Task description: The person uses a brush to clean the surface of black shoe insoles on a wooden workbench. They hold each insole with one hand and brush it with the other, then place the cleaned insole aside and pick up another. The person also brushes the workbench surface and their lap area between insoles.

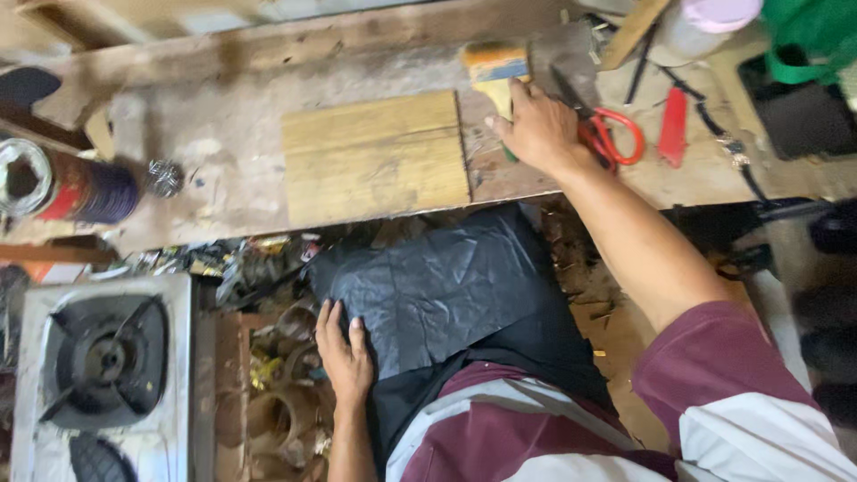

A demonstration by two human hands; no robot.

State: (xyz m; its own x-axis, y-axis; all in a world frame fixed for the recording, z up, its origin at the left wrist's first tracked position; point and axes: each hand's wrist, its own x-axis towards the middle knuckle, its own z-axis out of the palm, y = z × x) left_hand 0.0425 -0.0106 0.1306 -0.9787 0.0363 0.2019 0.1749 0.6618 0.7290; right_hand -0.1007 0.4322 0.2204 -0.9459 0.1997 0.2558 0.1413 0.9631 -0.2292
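Note:
My right hand reaches onto the worn wooden bench and closes on the handle of a flat paintbrush with a yellow and blue ferrule. Just left of it lies a pale rectangular wood panel. My left hand rests flat, fingers apart, on the edge of a black plastic sheet spread over my lap below the bench.
Red-handled scissors and a red tool lie right of the brush. A can lies on its side at the left. A gas stove burner sits at lower left beside scrap metal.

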